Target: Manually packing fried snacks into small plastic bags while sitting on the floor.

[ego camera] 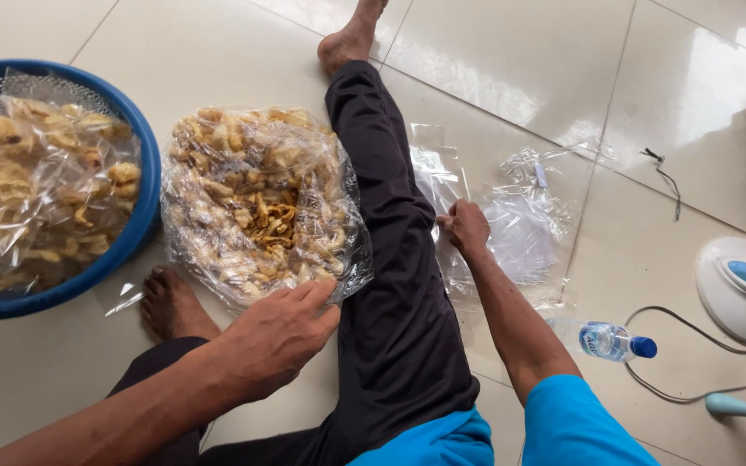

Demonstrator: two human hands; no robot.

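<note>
I sit on a tiled floor with one leg in dark trousers (390,259) stretched ahead. My left hand (278,332) rests palm down on the near edge of a large clear plastic bag of golden crackers (256,203), fingers spread. On the other side of the leg, my right hand (466,229) pinches the edge of an empty clear plastic bag (442,185) lying flat on the floor. A pile of more empty clear bags (524,220) lies just beyond it.
A blue round basket (144,185) at the left holds packed bags of crackers. A small water bottle (606,341) with a blue cap lies on the right. A white and blue appliance (740,289) with a cord sits at the far right.
</note>
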